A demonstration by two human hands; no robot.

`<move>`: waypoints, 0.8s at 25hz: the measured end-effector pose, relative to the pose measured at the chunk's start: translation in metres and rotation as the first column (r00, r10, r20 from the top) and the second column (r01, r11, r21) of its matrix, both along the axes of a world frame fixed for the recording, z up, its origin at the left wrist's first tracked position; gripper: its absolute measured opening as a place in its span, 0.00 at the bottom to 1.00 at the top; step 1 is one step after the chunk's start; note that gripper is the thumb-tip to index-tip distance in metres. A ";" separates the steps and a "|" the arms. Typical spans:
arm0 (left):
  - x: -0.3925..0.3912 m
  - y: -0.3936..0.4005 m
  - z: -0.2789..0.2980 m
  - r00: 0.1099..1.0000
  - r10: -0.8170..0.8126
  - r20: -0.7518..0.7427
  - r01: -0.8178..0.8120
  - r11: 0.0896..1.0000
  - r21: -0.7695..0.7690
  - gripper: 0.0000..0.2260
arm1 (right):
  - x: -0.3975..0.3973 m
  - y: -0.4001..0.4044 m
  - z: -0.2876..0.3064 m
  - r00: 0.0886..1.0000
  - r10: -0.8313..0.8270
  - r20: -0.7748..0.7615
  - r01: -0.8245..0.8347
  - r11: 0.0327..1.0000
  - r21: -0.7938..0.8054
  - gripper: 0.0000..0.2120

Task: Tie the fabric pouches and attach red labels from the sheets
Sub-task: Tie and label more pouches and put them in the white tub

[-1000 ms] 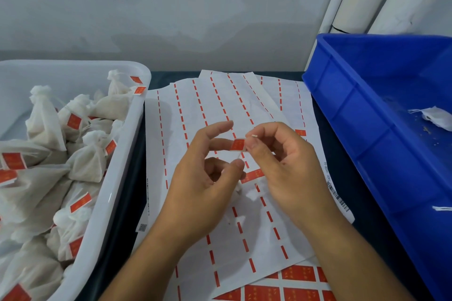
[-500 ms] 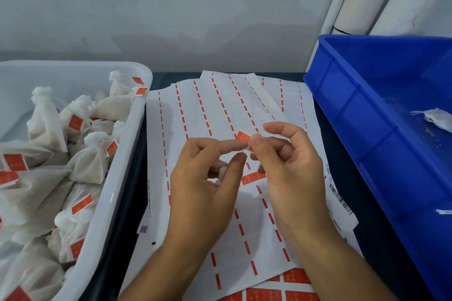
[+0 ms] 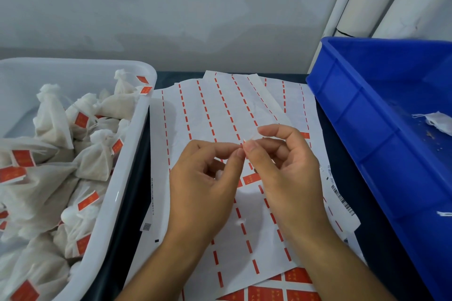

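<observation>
While both pinch together, the red label (image 3: 245, 140) sits between left hand (image 3: 205, 178) and right hand (image 3: 286, 166) fingertips.

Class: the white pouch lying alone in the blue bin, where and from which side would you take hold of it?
Pinch the loose white pouch at its gathered end with trailing strings, coming down from above: the blue bin is open-topped and walled.

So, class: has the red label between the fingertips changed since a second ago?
Yes. Against the sheets, which stayed put, the label was face-up between both hands; now the left hand and right hand have closed on it, leaving only a sliver visible.
</observation>
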State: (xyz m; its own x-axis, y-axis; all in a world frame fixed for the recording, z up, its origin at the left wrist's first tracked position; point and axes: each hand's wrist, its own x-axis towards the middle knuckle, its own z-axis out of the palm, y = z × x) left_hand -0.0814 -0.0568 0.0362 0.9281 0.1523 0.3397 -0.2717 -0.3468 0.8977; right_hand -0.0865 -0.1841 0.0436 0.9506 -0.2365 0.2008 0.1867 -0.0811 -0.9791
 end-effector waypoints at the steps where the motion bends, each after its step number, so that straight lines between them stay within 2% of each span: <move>1: 0.001 0.000 -0.001 1.000 0.004 0.003 -0.004 1.000 0.004 0.02 | 0.001 -0.001 0.000 1.000 0.002 0.001 -0.002 1.000 -0.021 0.14; 5: 0.003 0.001 -0.004 1.000 0.002 -0.017 -0.002 1.000 -0.006 0.04 | 0.006 -0.009 0.002 0.994 0.084 -0.064 -0.090 0.990 -0.105 0.18; 9: 0.003 0.001 -0.005 0.998 -0.043 -0.035 0.043 0.999 -0.009 0.04 | 0.008 -0.017 0.003 0.973 0.206 -0.103 -0.219 0.966 -0.140 0.07; 13: 0.001 0.002 -0.007 0.978 -0.170 -0.120 0.162 0.984 -0.072 0.05 | 0.010 -0.021 0.006 0.986 0.166 -0.021 -0.167 0.967 -0.191 0.02; 16: -0.002 0.002 -0.007 0.959 -0.253 -0.127 0.246 0.967 -0.065 0.18 | 0.010 -0.023 0.007 0.995 0.088 0.037 -0.078 0.971 -0.226 0.03; 20: -0.002 0.001 -0.011 0.977 -0.196 -0.082 0.194 0.980 -0.032 0.23 | 0.010 -0.013 0.017 0.996 0.048 0.081 -0.026 0.966 -0.255 0.04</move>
State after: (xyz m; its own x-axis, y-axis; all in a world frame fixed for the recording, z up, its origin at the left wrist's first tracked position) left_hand -0.0831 -0.0556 0.0248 0.9660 -0.0279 0.2570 -0.2547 -0.2732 0.9276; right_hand -0.0767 -0.1975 0.0602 0.9344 -0.1324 0.3306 0.2762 -0.3165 -0.9075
